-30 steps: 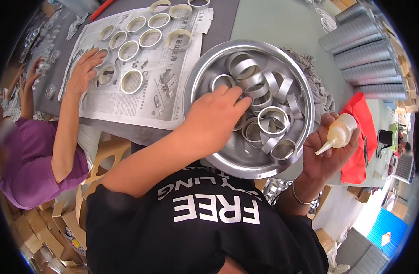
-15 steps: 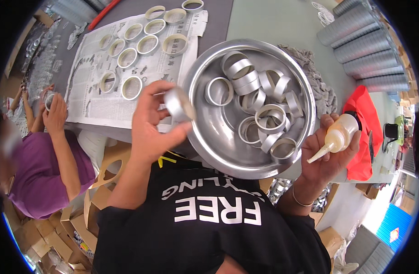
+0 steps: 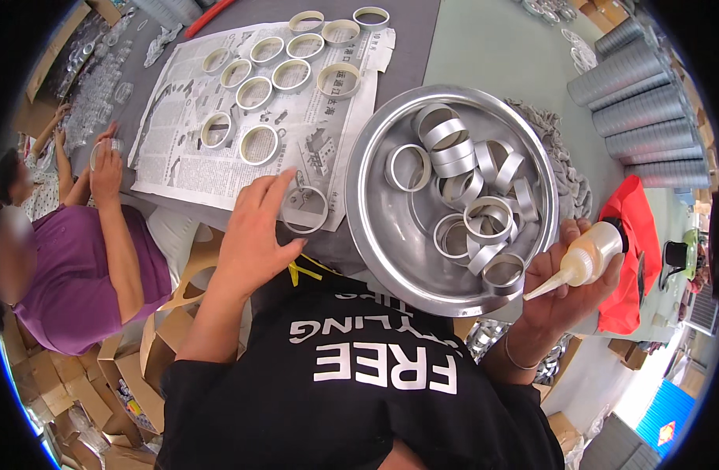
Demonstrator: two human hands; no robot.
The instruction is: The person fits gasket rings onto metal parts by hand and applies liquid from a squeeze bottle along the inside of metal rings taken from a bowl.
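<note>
So the big round steel basin (image 3: 391, 235) is sitting right between the two hands, loaded with loose metal rings (image 3: 469, 180). The newspaper sheet (image 3: 187, 149) is spreading out beyond the left hand, carrying rows of rings with pale insides (image 3: 257, 145). Over past the right hand, stacks of grey metal cylinders (image 3: 641, 94) are lying on the table, with a red cloth (image 3: 633, 258) just beside that hand. The left hand (image 3: 257, 235) is stretching forward with fingers spread and flat, fingertips touching a single ring (image 3: 304, 210) on the newspaper's near edge, not gripping it. The right hand (image 3: 567, 290) is wrapping tight around a small squeeze bottle (image 3: 586, 258), its nozzle pointing down-left at the basin rim. Off beyond the left arm, another person in purple (image 3: 69, 266) is working with their own ring.
</note>
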